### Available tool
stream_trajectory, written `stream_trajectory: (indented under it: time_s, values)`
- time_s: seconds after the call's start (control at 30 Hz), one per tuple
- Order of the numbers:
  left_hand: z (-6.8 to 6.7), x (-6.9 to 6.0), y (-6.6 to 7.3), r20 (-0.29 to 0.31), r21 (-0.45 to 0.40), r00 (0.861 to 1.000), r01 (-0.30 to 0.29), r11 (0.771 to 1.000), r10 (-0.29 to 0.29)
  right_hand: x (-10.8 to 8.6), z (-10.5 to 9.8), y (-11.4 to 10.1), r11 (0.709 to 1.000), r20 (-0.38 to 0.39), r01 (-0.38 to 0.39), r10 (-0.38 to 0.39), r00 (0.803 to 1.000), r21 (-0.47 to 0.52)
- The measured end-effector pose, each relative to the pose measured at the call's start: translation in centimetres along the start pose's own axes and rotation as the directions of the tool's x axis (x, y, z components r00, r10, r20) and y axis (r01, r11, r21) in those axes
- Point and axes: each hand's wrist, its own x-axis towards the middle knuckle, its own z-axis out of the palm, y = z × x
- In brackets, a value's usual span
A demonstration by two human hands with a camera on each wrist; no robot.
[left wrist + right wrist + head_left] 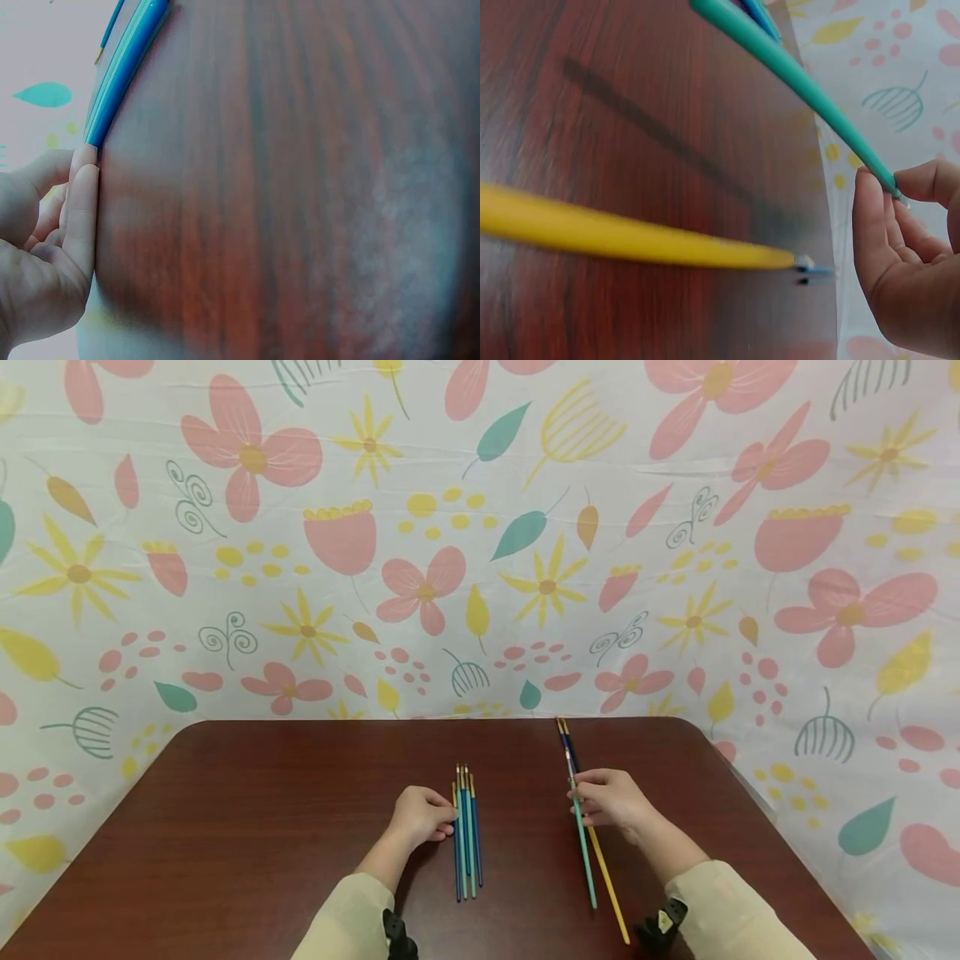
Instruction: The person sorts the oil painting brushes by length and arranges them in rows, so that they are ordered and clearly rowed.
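My left hand (422,817) is beside a small bundle of blue and green paintbrushes (471,839) lying bristles away from me. Its thumb and fingertips pinch the leftmost blue paintbrush (124,71) near the ferrule. To the right, my right hand (611,802) pinches a green paintbrush (802,82) near its ferrule, and the shadow shows the handle raised off the table. Below it lies a yellow paintbrush (630,236), its upper part hidden by the hand in the head view. Dark blue paintbrushes (567,742) lie beyond my right fingers, partly hidden.
A dark reddish-brown table (285,827) with rounded far corners carries the brushes. A white cloth (480,468) printed with flowers and leaves hangs behind and beside it. Black wrist straps (663,922) sit at both sleeves.
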Motion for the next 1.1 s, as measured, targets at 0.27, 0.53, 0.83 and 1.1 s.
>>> stream_trajectory:
  time_s: [0.27, 0.53, 0.83, 1.1]
  values:
    - [-0.1, -0.2, -0.1, 0.0, 0.006, 1.0, -0.005, 1.0, 0.005, -0.3, -1.4, 1.2, 1.0, 0.034, 0.018, -0.017, 0.999, -0.008]
    - [-0.1, 0.0, -0.1, -0.004, 0.01, 1.0, 0.006, 1.0, -0.006, -0.6, -2.8, 2.2, 0.996, 0.048, 0.005, -0.001, 0.999, -0.087]
    - [0.0, 0.2, 0.2, -0.003, 0.015, 1.0, 0.003, 1.0, -0.003, -0.8, -3.5, 3.5, 0.993, 0.061, -0.044, 0.051, 0.997, -0.109]
    - [0.1, 0.1, -0.1, -0.007, 0.016, 1.0, 0.011, 1.0, -0.011, -1.2, -3.9, 4.2, 0.985, 0.094, -0.029, 0.045, 0.995, -0.171]
